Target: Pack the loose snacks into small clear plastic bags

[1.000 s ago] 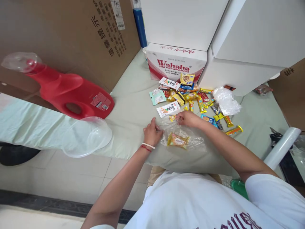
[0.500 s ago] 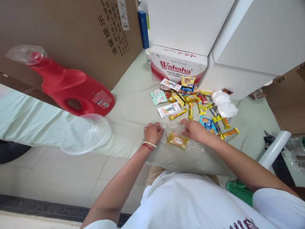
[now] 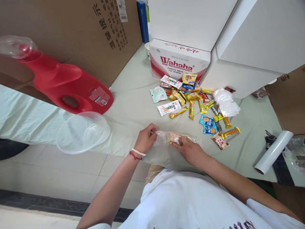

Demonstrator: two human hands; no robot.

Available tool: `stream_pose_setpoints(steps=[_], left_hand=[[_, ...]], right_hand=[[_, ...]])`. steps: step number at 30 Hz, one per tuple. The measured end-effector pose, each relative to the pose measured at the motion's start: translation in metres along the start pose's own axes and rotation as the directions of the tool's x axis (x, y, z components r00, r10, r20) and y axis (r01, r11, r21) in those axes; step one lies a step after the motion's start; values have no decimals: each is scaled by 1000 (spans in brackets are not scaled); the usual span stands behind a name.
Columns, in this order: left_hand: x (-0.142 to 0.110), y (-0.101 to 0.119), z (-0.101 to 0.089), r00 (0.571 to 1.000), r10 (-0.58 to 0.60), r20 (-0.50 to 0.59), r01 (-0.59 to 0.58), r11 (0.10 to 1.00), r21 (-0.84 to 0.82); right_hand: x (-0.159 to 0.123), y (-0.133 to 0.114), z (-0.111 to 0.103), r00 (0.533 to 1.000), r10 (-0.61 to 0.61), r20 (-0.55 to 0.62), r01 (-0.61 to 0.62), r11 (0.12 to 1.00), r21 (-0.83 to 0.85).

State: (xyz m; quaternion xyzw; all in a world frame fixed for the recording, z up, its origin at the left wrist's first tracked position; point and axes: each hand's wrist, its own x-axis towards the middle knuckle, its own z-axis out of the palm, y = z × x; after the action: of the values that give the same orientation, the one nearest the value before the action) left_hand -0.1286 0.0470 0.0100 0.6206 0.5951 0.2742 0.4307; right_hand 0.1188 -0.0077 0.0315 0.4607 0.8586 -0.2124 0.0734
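My left hand, with two bracelets at its wrist, pinches the left edge of a clear plastic bag. The bag lies near the front edge of the covered table. A wrapped yellowish snack shows through the film. My right hand has its thumb and fingers closed on the snack, partly hiding it; whether film lies between them I cannot tell. Beyond my hands are a white snack packet, two blue packets and a cream-and-red packet.
A pile of small snacks lies before a Wahaba box, with crumpled clear plastic beside it. A clear bowl and red jug stand left. At right lies a film roll.
My right hand has left the bag's upper edge and come down onto the snack. My left hand has moved slightly left and toward me, still pinching the bag. The blue packets are now uncovered.
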Motion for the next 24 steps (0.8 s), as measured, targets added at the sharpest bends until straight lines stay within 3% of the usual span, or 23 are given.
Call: stream_pose_setpoints(steps=[3, 6, 8, 10, 12, 13, 14, 16, 20, 24], left_hand=[[-13, 21, 20, 998, 0, 58, 11, 984, -176], [-17, 35, 58, 986, 156, 63, -153, 987, -48], [-20, 39, 79, 963, 252, 90, -262, 958, 118], [-23, 41, 92, 951, 288, 116, -310, 898, 311], [-26, 43, 97, 950, 282, 132, -310, 814, 492], [-27, 44, 97, 953, 271, 137, -300, 771, 562], [-28, 45, 97, 955, 261, 141, -292, 732, 615], [-30, 46, 96, 955, 253, 155, -289, 669, 685], [-32, 47, 100, 950, 267, 164, -295, 588, 753], [-33, 42, 105, 946, 275, 168, -305, 591, 747]], right_hand=[[3, 2, 6, 997, -25, -79, 32, 996, 87], [0, 9, 10, 981, -80, -178, 125, 958, 257], [-7, 19, 14, 954, -41, -298, 160, 909, 386], [-14, 32, 19, 880, 156, -449, 66, 895, 442], [-21, 45, 27, 762, 364, -536, -140, 900, 412], [-24, 51, 30, 729, 415, -544, -233, 898, 373], [-26, 55, 33, 730, 431, -531, -291, 898, 329], [-30, 59, 33, 775, 403, -487, -300, 913, 278], [-25, 51, 14, 825, 391, -408, -218, 887, 408], [11, 35, -2, 892, 286, -351, -82, 864, 497]])
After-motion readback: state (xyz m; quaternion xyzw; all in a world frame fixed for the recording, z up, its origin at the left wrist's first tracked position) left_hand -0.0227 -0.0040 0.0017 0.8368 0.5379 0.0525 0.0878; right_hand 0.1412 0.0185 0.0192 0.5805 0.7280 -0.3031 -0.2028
